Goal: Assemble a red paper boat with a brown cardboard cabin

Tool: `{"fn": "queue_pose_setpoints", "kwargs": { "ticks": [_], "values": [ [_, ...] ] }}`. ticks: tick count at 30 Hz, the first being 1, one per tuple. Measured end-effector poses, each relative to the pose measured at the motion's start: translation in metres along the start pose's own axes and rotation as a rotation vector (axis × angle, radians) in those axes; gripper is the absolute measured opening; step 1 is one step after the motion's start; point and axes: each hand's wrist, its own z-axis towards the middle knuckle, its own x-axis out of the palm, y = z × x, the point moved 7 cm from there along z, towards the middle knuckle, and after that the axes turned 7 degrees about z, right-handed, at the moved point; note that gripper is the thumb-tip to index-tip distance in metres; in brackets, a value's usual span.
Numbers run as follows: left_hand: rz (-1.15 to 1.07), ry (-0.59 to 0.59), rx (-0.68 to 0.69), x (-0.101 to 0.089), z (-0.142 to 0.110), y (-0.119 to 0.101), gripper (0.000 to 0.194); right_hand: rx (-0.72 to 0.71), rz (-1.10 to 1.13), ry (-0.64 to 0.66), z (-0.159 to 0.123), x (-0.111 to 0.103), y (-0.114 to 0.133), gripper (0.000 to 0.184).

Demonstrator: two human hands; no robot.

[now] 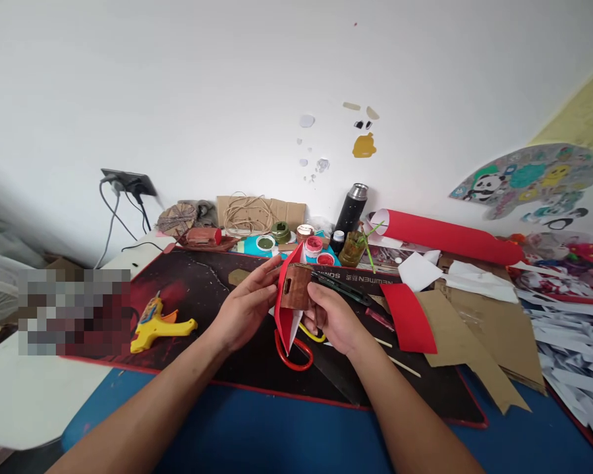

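Observation:
Between my hands is a small brown-painted curved piece (297, 287) with a dark slot in its side, held above the dark mat. A folded sheet of red paper (284, 326), white on its inner face, stands against its left side. My left hand (247, 306) supports the red paper from the left with its fingers stretched along it. The thumb and fingers of my right hand (335, 319) grip the brown piece's right side; some of those fingertips are hidden. Below them lie red and yellow loop handles (295, 366), apparently of scissors.
A yellow glue gun (163, 327) lies left on the dark mat (217, 359). Open paint jars (313, 247), a black thermos (350, 209) and a red paper roll (439, 236) line the wall. Right are a red sheet (409, 318), cardboard (489, 329) and white strips (573, 349).

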Motion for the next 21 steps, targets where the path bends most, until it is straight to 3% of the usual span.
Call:
{"fn": "queue_pose_setpoints", "kwargs": {
  "ticks": [17,21],
  "values": [
    [0.154,-0.001,0.033,-0.0031,-0.0007,0.0008,0.062,0.028,-0.106,-0.001,-0.0029,0.0037,-0.0022,0.054],
    [0.335,-0.020,0.028,-0.0075,-0.0039,-0.0054,0.067,-0.010,-0.110,-0.010,-0.0032,0.0054,0.0021,0.052]
  ]
}}
